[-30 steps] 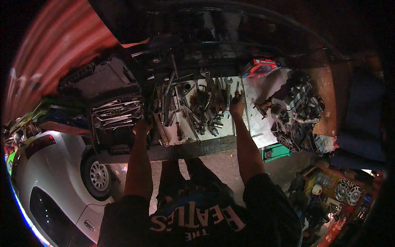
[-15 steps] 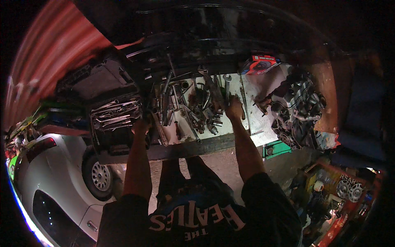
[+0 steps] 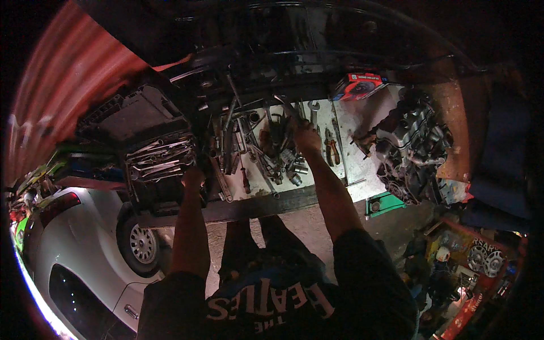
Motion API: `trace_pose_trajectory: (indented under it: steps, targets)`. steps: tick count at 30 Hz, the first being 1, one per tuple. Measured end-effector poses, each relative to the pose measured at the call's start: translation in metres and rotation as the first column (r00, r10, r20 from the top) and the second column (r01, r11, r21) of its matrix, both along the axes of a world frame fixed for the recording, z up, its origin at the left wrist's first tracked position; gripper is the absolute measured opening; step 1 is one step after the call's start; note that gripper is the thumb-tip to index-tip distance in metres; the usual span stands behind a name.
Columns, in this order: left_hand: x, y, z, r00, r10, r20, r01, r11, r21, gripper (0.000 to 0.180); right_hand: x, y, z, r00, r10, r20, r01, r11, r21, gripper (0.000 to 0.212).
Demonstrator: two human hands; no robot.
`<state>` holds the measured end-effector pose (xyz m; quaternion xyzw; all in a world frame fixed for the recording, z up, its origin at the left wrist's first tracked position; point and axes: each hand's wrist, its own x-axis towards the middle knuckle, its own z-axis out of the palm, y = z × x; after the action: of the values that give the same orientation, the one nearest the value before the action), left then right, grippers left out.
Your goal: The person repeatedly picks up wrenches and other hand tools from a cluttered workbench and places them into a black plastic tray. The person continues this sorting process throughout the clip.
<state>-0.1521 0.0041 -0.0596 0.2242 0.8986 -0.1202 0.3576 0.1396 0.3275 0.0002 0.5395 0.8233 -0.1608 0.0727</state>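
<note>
A dark adjustable wrench point(image 3: 290, 111) lies slanted over the tool pile. My right hand point(image 3: 306, 139) is closed around its near end, though the dim light blurs the fingers. Pliers with orange handles point(image 3: 331, 148) lie just right of that hand, beside a long thin tool point(image 3: 338, 135) and an open-end wrench point(image 3: 314, 110). Sockets point(image 3: 296, 170) sit in front of it. My left hand point(image 3: 193, 177) rests at the right edge of an open black toolbox point(image 3: 131, 190) holding several wrenches point(image 3: 161, 161); shadow hides its fingers. A screwdriver point(image 3: 245, 180) lies between my hands.
An engine part point(image 3: 411, 144) stands on the right, with a red box point(image 3: 361, 86) behind it. The dark bench edge point(image 3: 260, 205) runs before me. A white car point(image 3: 85, 243) is at lower left, a green object point(image 3: 385, 204) below the bench, and a cluttered red-framed shelf point(image 3: 473, 306) at lower right.
My right hand has moved left and slightly away from me, off the orange-handled pliers and onto the adjustable wrench. The pliers now show fully. My left hand stays by the toolbox.
</note>
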Motion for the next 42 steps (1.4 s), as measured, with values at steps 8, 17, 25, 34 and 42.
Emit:
trace_pose_trajectory:
  steps: [8, 17, 25, 34, 42]
  targets:
    - [0.002, 0.006, 0.008, 0.998, 0.025, 0.050, -0.023, 0.999, -0.036, 0.034, 0.077, -0.017, -0.003, 0.936, 0.083, -0.342, 0.001, 0.971, 0.239, 0.035]
    - [-0.005, 0.011, -0.010, 0.997, 0.049, 0.066, -0.044, 0.997, -0.071, 0.039, 0.156, 0.005, -0.042, 0.850, -0.299, -0.435, 0.299, 0.952, -0.070, 0.047]
    - [-0.008, 0.001, -0.006, 0.991, 0.086, 0.099, -0.080, 0.995, -0.064, 0.034, 0.148, -0.005, -0.033, 0.975, -0.205, -0.079, 0.213, 0.972, 0.103, 0.030]
    - [0.003, 0.016, 0.009, 0.998, 0.035, 0.047, -0.029, 0.992, -0.119, 0.036, 0.112, -0.009, -0.007, 0.982, -0.107, -0.156, 0.113, 0.993, 0.030, 0.033]
    - [-0.013, 0.000, -0.021, 0.995, 0.084, 0.063, -0.078, 0.994, -0.082, 0.039, 0.018, -0.015, -0.014, 0.978, 0.047, -0.203, 0.000, 0.974, 0.227, 0.044]
